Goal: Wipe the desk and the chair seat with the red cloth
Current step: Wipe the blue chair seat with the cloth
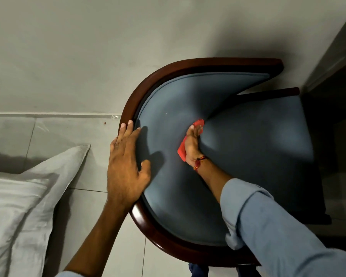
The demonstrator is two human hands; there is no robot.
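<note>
- Left hand (126,164) lies flat, fingers spread, on the chair's wooden rim (148,82), likely steadying it.
- Right hand (192,144) clamps the red cloth (181,151), pressing it where the seat (258,140) meets the padded back.

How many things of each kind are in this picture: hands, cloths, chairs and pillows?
Hands: 2, left hand and right hand
Cloths: 1, red cloth
Chairs: 1, chair
Pillows: 1, white pillow
Total: 5
</note>
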